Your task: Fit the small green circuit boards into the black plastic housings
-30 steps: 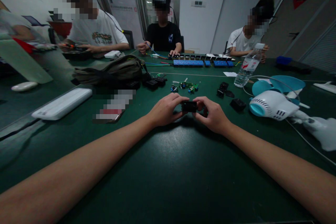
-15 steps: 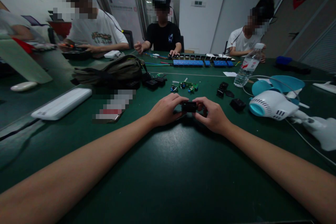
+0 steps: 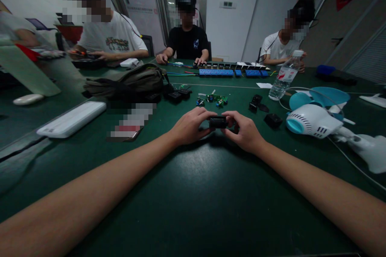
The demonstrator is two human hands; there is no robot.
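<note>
Between my two hands is a small black box-shaped part, the black casing [image 3: 218, 122], held just above the green table [image 3: 193, 200]. My left hand [image 3: 193, 125] pinches its left end between thumb and fingers. The right end is gripped by my right hand [image 3: 243, 129] in the same way. Beyond the hands lie several small green circuit boards [image 3: 212, 98] with blue parts. Black pieces [image 3: 257, 103] and another black block [image 3: 273, 120] rest to the right of them. More black casings [image 3: 177, 94] sit beside the bag.
A dark bag [image 3: 126, 82], a white power bank [image 3: 72, 119] and a pixelated flat item [image 3: 131, 122] lie at left. At right stand a water bottle [image 3: 285, 76] and a white-and-blue fan [image 3: 313, 118]. Blue strips [image 3: 216, 72] lie farther back, near seated people.
The black casing has tilted slightly between my fingers, while my hands stay in place. Across the table, the middle person's hand at left has lowered to the tabletop.
</note>
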